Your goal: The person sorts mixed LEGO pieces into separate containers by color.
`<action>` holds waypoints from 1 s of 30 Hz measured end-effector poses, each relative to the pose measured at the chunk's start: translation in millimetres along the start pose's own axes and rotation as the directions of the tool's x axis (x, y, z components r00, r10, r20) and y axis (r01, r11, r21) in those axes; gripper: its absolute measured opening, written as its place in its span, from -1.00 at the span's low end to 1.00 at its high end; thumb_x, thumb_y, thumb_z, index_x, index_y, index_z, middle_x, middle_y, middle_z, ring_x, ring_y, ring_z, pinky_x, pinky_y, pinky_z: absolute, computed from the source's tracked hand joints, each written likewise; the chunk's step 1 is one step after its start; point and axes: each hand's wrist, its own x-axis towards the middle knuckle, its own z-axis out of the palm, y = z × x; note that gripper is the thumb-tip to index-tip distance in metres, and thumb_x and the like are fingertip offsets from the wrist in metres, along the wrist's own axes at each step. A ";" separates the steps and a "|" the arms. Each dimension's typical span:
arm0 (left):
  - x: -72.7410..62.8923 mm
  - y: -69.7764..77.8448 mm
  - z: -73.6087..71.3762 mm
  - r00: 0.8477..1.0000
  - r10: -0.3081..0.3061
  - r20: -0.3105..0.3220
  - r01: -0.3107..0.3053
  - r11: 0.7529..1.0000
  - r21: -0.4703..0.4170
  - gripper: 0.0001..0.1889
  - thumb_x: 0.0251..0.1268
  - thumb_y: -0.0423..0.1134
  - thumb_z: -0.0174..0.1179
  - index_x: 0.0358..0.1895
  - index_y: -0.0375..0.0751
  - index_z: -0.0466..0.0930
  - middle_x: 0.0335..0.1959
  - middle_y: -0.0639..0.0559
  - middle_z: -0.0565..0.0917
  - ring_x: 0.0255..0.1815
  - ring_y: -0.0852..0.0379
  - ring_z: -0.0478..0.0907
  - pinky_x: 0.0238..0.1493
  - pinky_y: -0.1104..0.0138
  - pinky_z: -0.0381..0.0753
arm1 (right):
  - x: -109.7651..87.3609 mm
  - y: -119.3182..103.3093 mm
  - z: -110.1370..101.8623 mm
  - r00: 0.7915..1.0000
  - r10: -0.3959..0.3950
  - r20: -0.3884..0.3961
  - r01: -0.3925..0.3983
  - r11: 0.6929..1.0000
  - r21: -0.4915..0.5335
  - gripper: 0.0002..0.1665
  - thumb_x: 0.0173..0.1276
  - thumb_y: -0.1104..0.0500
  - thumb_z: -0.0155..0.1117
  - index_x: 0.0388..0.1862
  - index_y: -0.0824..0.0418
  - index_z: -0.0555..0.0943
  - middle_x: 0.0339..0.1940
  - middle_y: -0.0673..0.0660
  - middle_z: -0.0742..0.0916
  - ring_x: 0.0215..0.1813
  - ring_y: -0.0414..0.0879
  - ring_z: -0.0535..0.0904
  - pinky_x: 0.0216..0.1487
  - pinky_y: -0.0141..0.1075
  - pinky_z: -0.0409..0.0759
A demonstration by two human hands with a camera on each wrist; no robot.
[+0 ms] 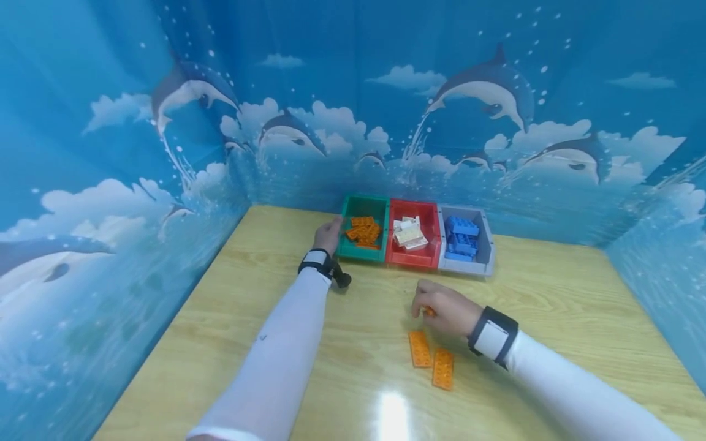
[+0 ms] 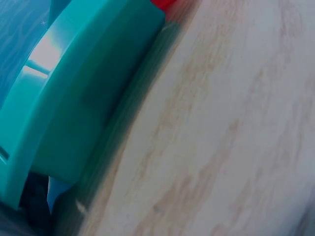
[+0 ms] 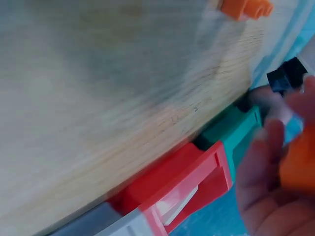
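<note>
My left hand grips the left rim of a green bin, its fingers partly hidden. Inside that bin lies a pile of orange toy bricks. In the head view my right hand is over the table, in front of the bins, fingers curled. It pinches an orange toy brick, mostly covered by the fingers from above. Just below this hand, two long orange studded bricks lie side by side on the table. The left wrist view shows the green bin's outer wall close up.
Right of the green bin, a red bin holds white bricks, and a grey bin beside it holds blue bricks. All three stand in a row on the wood-grain table. A dolphin-print curtain hangs behind and at the sides.
</note>
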 end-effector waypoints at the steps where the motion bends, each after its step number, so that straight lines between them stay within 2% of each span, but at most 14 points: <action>1: -0.3 1.2 0.1 1.000 0.002 0.005 -0.002 1.000 -0.003 -0.24 0.42 0.41 -0.21 0.37 -0.11 0.40 0.30 -0.09 0.50 0.34 -0.11 0.39 0.38 0.00 0.32 | 6.5 -0.2 -1.0 1.000 -0.009 0.005 0.009 1.000 -0.002 -0.72 0.22 0.40 0.34 -0.24 0.03 0.75 -0.30 -0.04 0.58 -0.22 -0.22 0.48 -0.12 -0.31 0.58; 4: -1.0 3.2 0.9 1.000 0.020 0.018 -0.020 1.000 -0.014 -0.28 0.45 0.36 -0.20 0.36 -0.12 0.42 0.27 -0.09 0.53 0.32 -0.12 0.41 0.37 -0.01 0.33 | 30.0 -0.7 -3.5 0.997 -0.068 0.026 0.068 0.998 -0.013 -0.73 0.33 0.36 0.28 -0.09 0.09 0.74 -0.19 0.01 0.69 -0.13 -0.16 0.59 -0.03 -0.28 0.62; 6: -0.4 3.6 1.7 0.999 0.028 0.016 -0.028 0.999 -0.023 -0.30 0.46 0.34 -0.19 0.34 -0.13 0.44 0.25 -0.10 0.54 0.31 -0.13 0.41 0.36 -0.02 0.33 | 49.4 -2.2 -7.3 0.993 -0.114 0.024 0.114 0.993 -0.021 -0.74 0.36 0.27 0.31 0.00 0.13 0.72 -0.10 0.05 0.75 -0.07 -0.11 0.67 0.02 -0.23 0.65; 7: 0.1 3.4 2.4 1.000 0.029 0.011 -0.029 0.999 -0.025 -0.29 0.46 0.35 -0.19 0.33 -0.14 0.44 0.25 -0.11 0.54 0.31 -0.13 0.41 0.37 -0.02 0.33 | 60.3 -3.3 -10.3 0.991 -0.133 0.016 0.133 0.990 -0.039 -0.76 0.37 0.20 0.32 0.00 0.13 0.72 -0.11 0.05 0.78 -0.09 -0.12 0.70 -0.01 -0.24 0.66; 9: 1.5 2.8 3.8 1.000 0.024 -0.003 -0.024 0.999 -0.029 -0.28 0.44 0.37 -0.18 0.33 -0.13 0.45 0.26 -0.10 0.53 0.32 -0.12 0.41 0.37 -0.01 0.33 | 83.4 -4.9 -16.4 0.988 -0.152 -0.025 0.149 0.984 -0.099 -0.81 0.39 0.04 0.31 -0.19 0.11 0.75 -0.31 0.02 0.80 -0.27 -0.15 0.72 -0.17 -0.29 0.67; 12: 3.5 1.1 6.9 1.000 0.017 -0.023 -0.017 1.000 -0.025 -0.26 0.40 0.40 -0.17 0.31 -0.11 0.47 0.26 -0.10 0.54 0.32 -0.11 0.41 0.37 0.00 0.33 | 116.6 -4.1 -23.2 0.985 -0.129 -0.112 0.100 0.967 -0.234 -0.54 0.41 -0.20 0.22 -0.61 0.00 0.64 -0.72 -0.08 0.62 -0.63 -0.22 0.53 -0.54 -0.36 0.47; 14: 4.3 -0.2 9.5 0.999 0.014 -0.032 -0.015 1.000 -0.024 -0.27 0.40 0.40 -0.15 0.27 -0.12 0.50 0.23 -0.10 0.56 0.30 -0.12 0.42 0.36 -0.01 0.34 | 135.4 -0.4 -23.5 0.980 -0.114 -0.165 0.058 0.949 -0.311 -0.42 0.46 -0.24 0.10 -0.73 -0.02 0.52 -0.80 -0.08 0.49 -0.71 -0.21 0.40 -0.61 -0.35 0.33; 17: 5.8 -2.7 12.9 0.999 -0.001 -0.042 0.000 1.000 -0.023 -0.30 0.39 0.40 -0.14 0.21 -0.11 0.54 0.17 -0.09 0.59 0.26 -0.11 0.45 0.32 -0.01 0.37 | 157.4 8.4 -17.2 0.975 -0.101 -0.196 0.016 0.920 -0.393 -0.46 0.52 -0.12 -0.05 -0.63 0.05 0.57 -0.60 -0.02 0.55 -0.52 -0.14 0.43 -0.47 -0.32 0.35; 21: 7.7 -5.4 14.7 0.999 -0.027 -0.046 0.026 0.999 -0.018 -0.30 0.37 0.42 -0.13 0.21 -0.08 0.54 0.18 -0.06 0.58 0.24 -0.08 0.46 0.30 0.02 0.39 | 175.8 20.3 -2.2 0.985 -0.051 -0.167 -0.032 0.888 -0.459 -0.57 0.47 0.00 -0.10 -0.22 0.15 0.71 -0.11 0.12 0.59 -0.16 0.02 0.41 -0.17 -0.18 0.40; 23: 7.3 -5.3 13.9 0.998 -0.025 -0.056 0.024 1.000 -0.010 -0.28 0.37 0.42 -0.13 0.24 -0.08 0.52 0.22 -0.06 0.56 0.27 -0.08 0.45 0.32 0.03 0.38 | 181.4 23.9 4.5 0.988 -0.006 -0.151 -0.066 0.881 -0.469 -0.52 0.51 -0.05 -0.11 0.05 0.15 0.67 0.13 0.17 0.56 0.00 0.08 0.40 -0.02 -0.11 0.44; 25: 5.9 -4.2 11.9 0.998 -0.011 -0.068 0.011 1.000 0.000 -0.27 0.38 0.41 -0.13 0.27 -0.10 0.50 0.26 -0.08 0.53 0.29 -0.09 0.44 0.34 0.02 0.37 | 185.8 25.2 8.8 0.989 0.030 -0.147 -0.097 0.874 -0.477 -0.41 0.54 -0.19 -0.13 0.29 0.10 0.55 0.37 0.17 0.47 0.18 0.12 0.39 0.18 -0.04 0.43; 28: 2.2 -1.5 8.2 0.997 0.009 -0.077 -0.008 1.000 0.011 -0.27 0.40 0.40 -0.16 0.28 -0.13 0.49 0.27 -0.12 0.53 0.29 -0.12 0.44 0.35 -0.02 0.35 | 190.9 26.5 12.2 0.989 0.065 -0.132 -0.123 0.857 -0.500 -0.17 0.48 -0.43 -0.23 0.52 0.01 0.28 0.59 0.11 0.23 0.47 0.15 0.22 0.48 0.07 0.17; 30: 0.5 -0.4 5.8 0.997 0.015 -0.077 -0.013 1.000 0.017 -0.28 0.41 0.39 -0.18 0.27 -0.12 0.49 0.26 -0.13 0.53 0.28 -0.12 0.45 0.34 -0.03 0.35 | 192.5 26.5 13.0 0.990 0.075 -0.116 -0.125 0.846 -0.518 -0.04 0.41 -0.54 -0.35 0.58 -0.02 0.16 0.64 0.07 0.11 0.58 0.15 0.06 0.55 0.13 -0.05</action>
